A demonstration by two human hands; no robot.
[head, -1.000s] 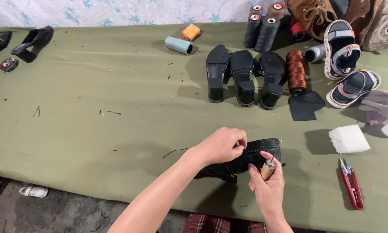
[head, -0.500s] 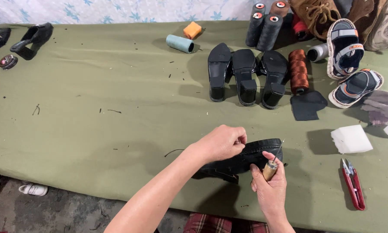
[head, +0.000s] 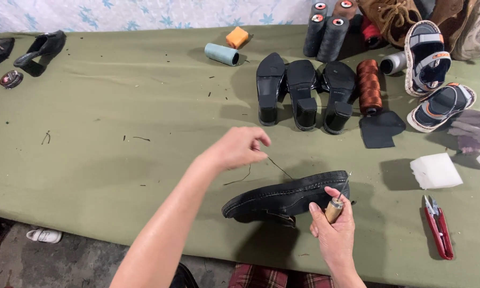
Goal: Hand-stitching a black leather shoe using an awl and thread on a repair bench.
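Note:
A black leather shoe lies on its side on the olive-green table cloth, near the front edge. My right hand grips a wooden-handled awl whose needle rests against the shoe's heel end. My left hand is raised above and left of the shoe, fingers pinched on a dark thread that runs down to the shoe.
Three black heeled shoes lie soles-up behind. Thread spools, a copper-coloured spool, a teal spool, sandals, a white foam block and red snips sit to the right. More black shoes lie far left.
My left hand has lifted off the shoe and moved up and left, drawing the thread out. The right hand and awl stay at the shoe's heel end.

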